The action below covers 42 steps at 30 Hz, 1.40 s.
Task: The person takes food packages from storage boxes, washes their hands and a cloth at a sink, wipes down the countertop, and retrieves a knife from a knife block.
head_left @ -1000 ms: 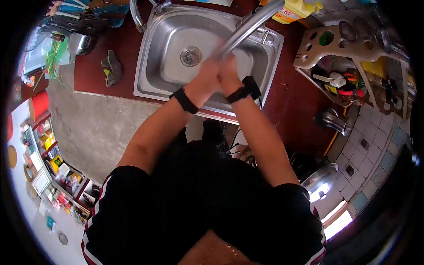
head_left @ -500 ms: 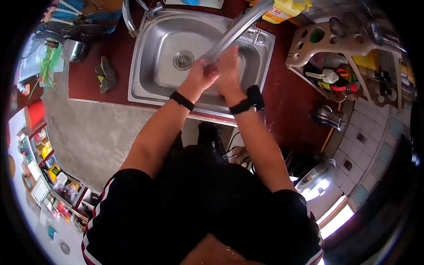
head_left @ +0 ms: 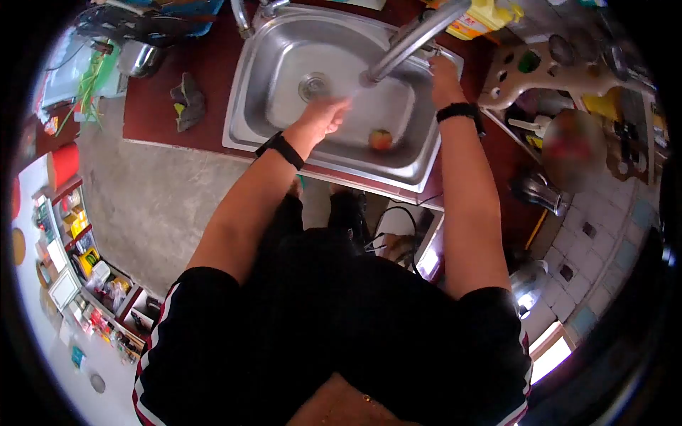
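A round red-and-yellow fruit (head_left: 381,140), possibly an apple, lies at the bottom of the steel sink (head_left: 280,106), right of the drain (head_left: 313,87). My left hand (head_left: 325,117) hangs over the sink's near side, fingers curled in, with nothing visible in them; motion blurs it a little. At the sink's back right corner, my right hand (head_left: 444,78) has its fingers closed at the small tap handle (head_left: 430,51), which they partly cover. The thick metal spout (head_left: 405,46) reaches over the basin between both hands.
On the red counter left of the sink lies a dark grey-green cloth item (head_left: 187,103). A second metal spout (head_left: 241,18) stands at the back left. Behind the sink is a yellow container (head_left: 477,21). A beige rack (head_left: 511,79) with utensils is at right.
The red fruit has left my left hand and now lies in the sink. My right hand has moved right and away to the tap handle. The view has shifted slightly.
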Tool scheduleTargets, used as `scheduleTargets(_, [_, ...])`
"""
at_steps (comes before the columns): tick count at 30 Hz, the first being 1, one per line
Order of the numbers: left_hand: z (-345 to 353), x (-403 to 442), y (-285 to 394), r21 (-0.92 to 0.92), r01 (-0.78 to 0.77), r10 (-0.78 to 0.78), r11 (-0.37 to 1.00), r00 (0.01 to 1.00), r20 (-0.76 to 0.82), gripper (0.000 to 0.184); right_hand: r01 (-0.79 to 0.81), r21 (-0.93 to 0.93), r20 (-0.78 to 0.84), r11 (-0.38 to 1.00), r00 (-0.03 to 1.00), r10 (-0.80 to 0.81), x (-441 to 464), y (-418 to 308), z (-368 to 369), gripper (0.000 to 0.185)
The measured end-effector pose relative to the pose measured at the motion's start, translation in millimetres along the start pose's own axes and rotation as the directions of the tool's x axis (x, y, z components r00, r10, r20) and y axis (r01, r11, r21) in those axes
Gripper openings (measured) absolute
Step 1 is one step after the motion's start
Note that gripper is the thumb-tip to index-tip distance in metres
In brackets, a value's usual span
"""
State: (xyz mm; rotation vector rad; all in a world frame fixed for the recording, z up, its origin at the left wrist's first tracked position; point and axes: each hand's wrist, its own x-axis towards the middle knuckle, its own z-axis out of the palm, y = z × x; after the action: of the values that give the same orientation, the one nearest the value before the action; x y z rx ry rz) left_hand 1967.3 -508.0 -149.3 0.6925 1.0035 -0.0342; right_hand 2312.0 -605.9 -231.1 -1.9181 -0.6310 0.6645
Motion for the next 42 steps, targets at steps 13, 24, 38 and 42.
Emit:
scheduleTargets(13, [-63.4, -10.1, -29.5, 0.982, -0.186, 0.429, -0.012, 0.886, 0.173, 0.022, -0.145, -0.480, 0.023, 0.865, 0.984, 0.178, -163.7, -41.5, 76.3, 0.031])
scheduleTargets(24, [-149.3, -68.3, 29.2, 0.963, -0.229, 0.574, 0.140, 0.812, 0.110, 0.032, -0.157, -0.367, 0.140, 0.917, 0.965, 0.221, -249.9, -69.1, 134.7, 0.031])
scheduleTargets(38, [-366.0, -108.8, 21.7, 0.946, 0.056, 0.636, 0.319, 0.728, -0.257, 0.046, -0.185, 0.115, 0.416, 0.976, 0.901, 0.122, -303.6, -159.7, 231.1, 0.023])
scheduleTargets(42, [-281.0, -175.5, 10.2, 0.639, -0.172, 0.388, 0.749, 0.897, -0.212, 0.045, -0.542, 0.282, 0.643, 0.792, 0.719, 0.263, -316.2, -200.3, 276.7, 0.034])
